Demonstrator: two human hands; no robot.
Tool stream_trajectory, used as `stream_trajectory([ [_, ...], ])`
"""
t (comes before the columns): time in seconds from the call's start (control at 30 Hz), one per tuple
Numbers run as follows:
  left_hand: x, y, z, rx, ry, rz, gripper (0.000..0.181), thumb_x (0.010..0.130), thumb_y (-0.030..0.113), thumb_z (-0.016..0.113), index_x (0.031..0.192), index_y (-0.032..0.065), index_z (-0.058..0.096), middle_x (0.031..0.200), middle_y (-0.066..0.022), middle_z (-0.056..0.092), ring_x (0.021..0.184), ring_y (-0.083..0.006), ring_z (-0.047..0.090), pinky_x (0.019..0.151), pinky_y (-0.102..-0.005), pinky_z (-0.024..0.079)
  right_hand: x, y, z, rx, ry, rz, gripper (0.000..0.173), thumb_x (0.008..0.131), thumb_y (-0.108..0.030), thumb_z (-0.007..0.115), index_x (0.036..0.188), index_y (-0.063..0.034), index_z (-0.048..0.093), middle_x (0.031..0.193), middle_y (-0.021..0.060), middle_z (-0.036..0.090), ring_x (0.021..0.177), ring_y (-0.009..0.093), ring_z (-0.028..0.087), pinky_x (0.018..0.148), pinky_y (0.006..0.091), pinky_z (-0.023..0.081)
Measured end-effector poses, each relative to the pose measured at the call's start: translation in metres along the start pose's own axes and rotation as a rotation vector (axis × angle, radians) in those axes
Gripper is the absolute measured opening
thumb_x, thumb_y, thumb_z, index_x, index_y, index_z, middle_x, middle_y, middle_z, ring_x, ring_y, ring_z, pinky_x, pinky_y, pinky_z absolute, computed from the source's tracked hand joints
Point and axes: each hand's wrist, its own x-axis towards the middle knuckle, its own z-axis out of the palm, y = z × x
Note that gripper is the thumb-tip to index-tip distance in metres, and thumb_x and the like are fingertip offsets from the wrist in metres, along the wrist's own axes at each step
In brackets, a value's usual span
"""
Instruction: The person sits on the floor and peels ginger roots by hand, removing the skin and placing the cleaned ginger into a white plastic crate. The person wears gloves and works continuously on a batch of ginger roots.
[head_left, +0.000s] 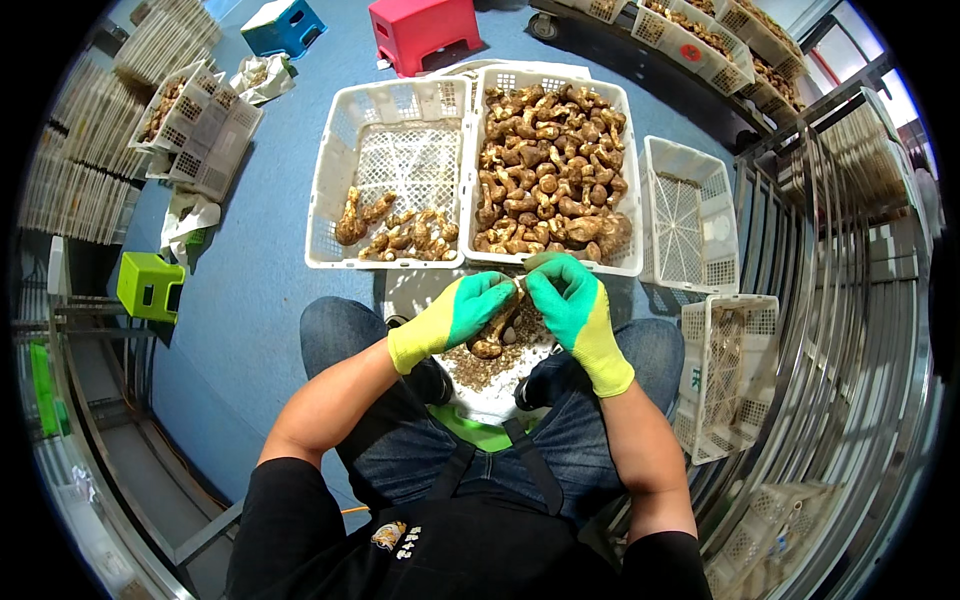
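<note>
My left hand (474, 306), in a green-and-yellow work glove, grips a brown mushroom (493, 334) whose rounded cap hangs downward. My right hand (564, 296), gloved the same way, has its fingers bent at the mushroom's upper end. Whether those fingers pinch the stem or some small thing is hidden. Below both hands, brown soil crumbs (480, 375) cover a white sheet between my feet. In front, the right white plastic crate (636, 225) is full of brown mushrooms (551, 165). The left crate (319, 187) holds a smaller group of mushrooms (409, 232) along its near side.
Two white crates (694, 289) (694, 442) stand at my right beside a metal rack (802, 300). Red (427, 34), blue (281, 28) and green (148, 286) plastic stools sit on the blue floor. Stacked crates (217, 142) stand left; mushroom crates (694, 49) rest on a wheeled cart at back right.
</note>
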Motion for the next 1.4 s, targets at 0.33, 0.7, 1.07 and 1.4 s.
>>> stream_trajectory([
  [0.33,0.003,-0.002,-0.012,-0.896,-0.312,-0.328,0.044,0.114,0.036,0.051,0.13,-0.0022,0.064,0.104,-0.0164,0.073,0.083,-0.0218,0.074,0.069,-0.0313,0.063,0.002,-0.001,-0.009,0.209,-0.064,0.085,0.021,0.103,-0.016,0.068,0.115,0.0012,0.074,0.097,0.0029,0.074,0.088,0.007,0.065,0.078,0.0231,0.052],
  [0.7,0.006,-0.01,-0.015,-0.818,-0.318,-0.371,0.044,0.113,0.035,0.053,0.132,-0.0033,0.062,0.106,-0.0171,0.073,0.083,-0.0226,0.074,0.063,-0.0312,0.064,0.001,-0.008,-0.015,0.166,-0.123,0.126,0.02,0.105,-0.017,0.067,0.111,0.001,0.072,0.1,0.0039,0.074,0.087,0.008,0.066,0.08,0.0252,0.054],
  [1.07,-0.001,0.009,-0.025,-0.875,-0.259,-0.366,0.038,0.112,0.035,0.055,0.135,0.0051,0.063,0.105,-0.0183,0.073,0.083,-0.0256,0.074,0.062,-0.0325,0.064,0.002,-0.013,-0.007,0.24,0.045,0.179,0.017,0.102,-0.013,0.069,0.109,0.0022,0.072,0.099,0.0051,0.075,0.091,0.011,0.07,0.081,0.0257,0.057],
  [1.4,0.117,-0.074,-0.233,0.801,0.47,-0.157,0.049,0.097,0.04,0.075,0.131,0.0056,0.072,0.108,-0.0182,0.078,0.091,-0.0301,0.075,0.083,-0.0408,0.057,-0.003,0.052,-0.01,-0.557,-0.49,-0.306,0.024,0.095,-0.025,0.074,0.097,-0.0015,0.069,0.09,0.0196,0.069,0.083,0.042,0.068,0.074,0.0502,0.054],
])
